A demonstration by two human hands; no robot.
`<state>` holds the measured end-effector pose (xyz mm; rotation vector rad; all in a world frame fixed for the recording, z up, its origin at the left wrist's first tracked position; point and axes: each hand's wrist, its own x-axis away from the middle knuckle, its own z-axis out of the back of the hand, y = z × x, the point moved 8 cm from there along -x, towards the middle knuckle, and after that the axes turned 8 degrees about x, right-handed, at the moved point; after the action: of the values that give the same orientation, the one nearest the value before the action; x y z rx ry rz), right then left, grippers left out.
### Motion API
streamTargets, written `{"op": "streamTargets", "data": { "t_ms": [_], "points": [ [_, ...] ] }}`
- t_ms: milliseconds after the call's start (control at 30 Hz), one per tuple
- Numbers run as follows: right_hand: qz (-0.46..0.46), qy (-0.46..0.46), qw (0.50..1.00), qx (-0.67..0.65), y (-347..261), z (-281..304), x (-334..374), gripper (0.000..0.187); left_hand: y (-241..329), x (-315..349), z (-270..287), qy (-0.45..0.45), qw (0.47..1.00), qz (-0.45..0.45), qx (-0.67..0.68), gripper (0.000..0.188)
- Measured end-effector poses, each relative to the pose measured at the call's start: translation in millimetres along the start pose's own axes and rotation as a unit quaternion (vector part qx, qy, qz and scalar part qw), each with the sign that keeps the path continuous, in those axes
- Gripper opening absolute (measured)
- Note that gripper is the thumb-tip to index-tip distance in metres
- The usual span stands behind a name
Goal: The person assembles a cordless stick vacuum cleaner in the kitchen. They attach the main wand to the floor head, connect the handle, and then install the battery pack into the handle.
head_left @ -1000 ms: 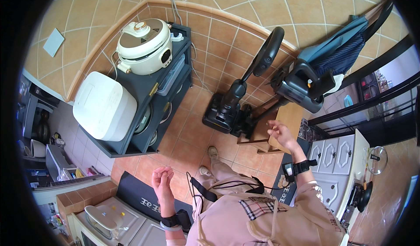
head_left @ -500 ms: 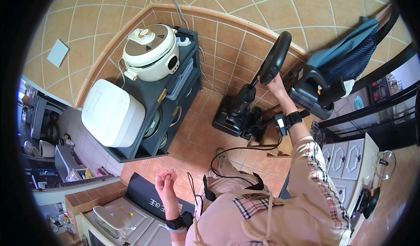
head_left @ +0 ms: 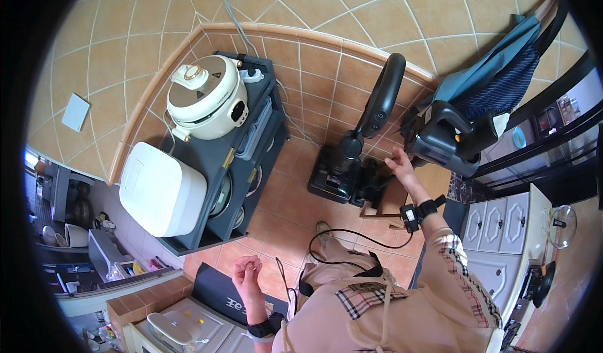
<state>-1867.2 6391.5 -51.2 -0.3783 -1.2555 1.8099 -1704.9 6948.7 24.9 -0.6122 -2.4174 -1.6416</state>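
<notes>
A black upright vacuum cleaner or floor washer [head_left: 342, 164] stands on the tiled floor against the wall, its loop handle [head_left: 384, 95] tilted up to the right. My right hand [head_left: 402, 166] is just below and right of that handle, apart from it, with loosely bent fingers and nothing in them. Closest to this hand is a black handheld appliance [head_left: 443, 136] with a clear body, above a small wooden stand [head_left: 433, 186]. Low in front of my body, my left hand [head_left: 247, 276] hangs with its fingers curled together; nothing shows in it.
On the left, a dark grey shelf cart [head_left: 220, 158] carries a cream electric cooker [head_left: 207, 102] and a white lidded box-like appliance [head_left: 160, 190]. Blue cloths [head_left: 493, 70] hang at the right. A black cable [head_left: 352, 232] runs from my right wrist. A dark mat [head_left: 217, 293] lies at lower left.
My right hand has let go of the vacuum's loop handle and drawn down toward me. My left hand stays curled. The whole view has shifted slightly.
</notes>
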Motion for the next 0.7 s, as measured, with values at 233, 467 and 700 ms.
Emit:
{"op": "streamTargets", "data": {
  "t_ms": [233,467,700],
  "points": [
    [-0.134,0.007,0.991,-0.016,40,34,45,0.059,2,-19,-36,-0.05,0.998,-0.002,-0.024,0.008],
    [-0.139,0.143,0.978,-0.058,52,99,38,0.07,-9,-36,-58,-0.087,0.996,0.014,-0.032,0.009],
    [-0.095,0.084,0.985,-0.12,67,100,-1,0.055,-10,-40,-82,-0.099,0.991,0.013,-0.087,0.009]
  ]
}}
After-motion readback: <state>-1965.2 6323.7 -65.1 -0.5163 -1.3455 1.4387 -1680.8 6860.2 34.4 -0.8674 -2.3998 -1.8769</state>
